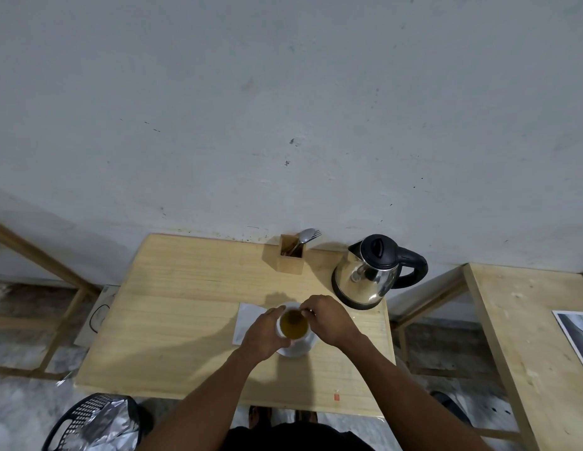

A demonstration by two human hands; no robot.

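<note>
A white cup [295, 325] of yellow-brown liquid with a dark clump in it stands on a white saucer [296, 349] on the wooden table [173, 320]. My left hand [265, 333] grips the cup's left side. At the cup's far right rim my right hand [327, 317] pinches something small and thin that I cannot make out. A white paper [248, 319] lies partly under the saucer and my left hand.
A steel kettle [370, 278] with a black lid and handle stands at the table's back right. A wooden holder [291, 253] with a spoon and fork is near the wall. A second table [528, 346] lies right, a black basket [88, 424] at lower left.
</note>
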